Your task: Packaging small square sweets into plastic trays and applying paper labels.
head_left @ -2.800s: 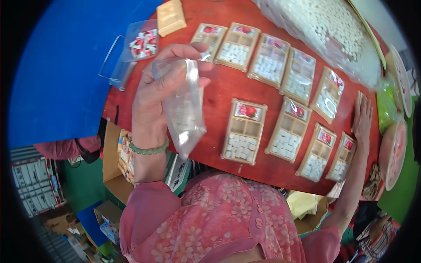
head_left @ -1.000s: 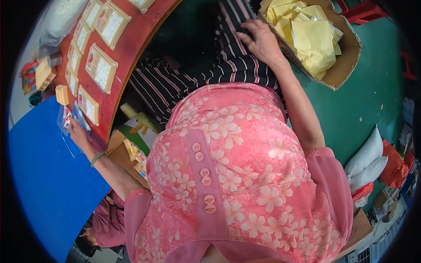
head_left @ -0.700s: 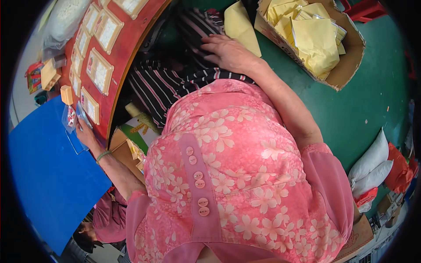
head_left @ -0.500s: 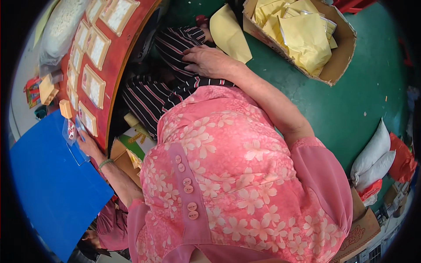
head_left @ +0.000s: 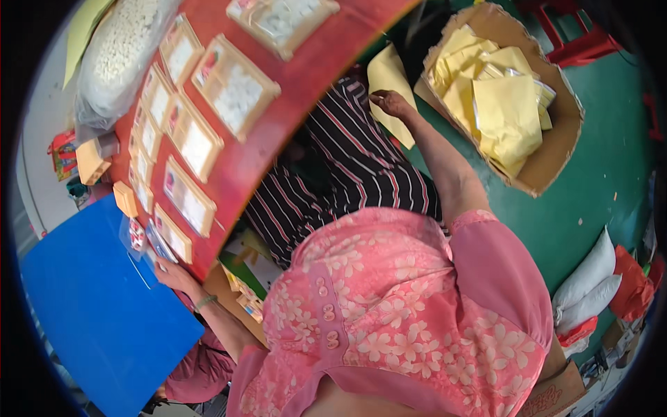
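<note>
My left hand (head_left: 175, 275) is at the near edge of the red table, its fingers stretched toward a small blue-and-white packet (head_left: 161, 242). Beside that lies a clear bag with red-and-white pieces (head_left: 136, 235). Several shallow wooden trays (head_left: 236, 89) stand in rows on the red table (head_left: 267, 128), holding white pieces under clear covers or film. My right hand (head_left: 392, 104) is beyond my knees, over the left edge of a yellow paper sheet or bag (head_left: 393, 73). Its fingers are shaded and blurred, so any hold on the paper cannot be made out.
A cardboard box (head_left: 566, 132) of yellow paper bags stands on the green floor at the far right. At left are a blue board (head_left: 104, 306) and a large clear sack of white pieces (head_left: 125, 59). White sacks (head_left: 587, 285) lie at right. Another person's sleeve (head_left: 201, 368) shows below.
My right hand has left my thigh and reached out to the yellow paper. My left hand stays by the table edge. The view has shifted, showing more of the table.
</note>
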A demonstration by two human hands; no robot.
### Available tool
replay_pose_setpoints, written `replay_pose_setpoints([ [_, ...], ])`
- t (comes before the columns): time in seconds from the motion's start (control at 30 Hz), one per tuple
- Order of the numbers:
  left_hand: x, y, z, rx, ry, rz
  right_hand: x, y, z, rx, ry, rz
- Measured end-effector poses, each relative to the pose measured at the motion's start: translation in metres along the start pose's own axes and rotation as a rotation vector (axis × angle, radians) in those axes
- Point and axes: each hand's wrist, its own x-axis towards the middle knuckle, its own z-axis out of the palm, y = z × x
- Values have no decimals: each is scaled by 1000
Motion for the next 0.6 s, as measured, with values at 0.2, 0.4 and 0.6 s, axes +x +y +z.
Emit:
replay_pose_setpoints([
  [0.2, -9, -18, -7, 272, 24, 122, 82, 58, 42, -426, 83, -289],
  [0.4, -13, 24, 1, 305, 8, 129, -277, 301, -83, -158, 239, -458],
  [0.6, -21, 13, -7, 268, 16, 34, -317, 321, -180, 172, 325, -405],
])
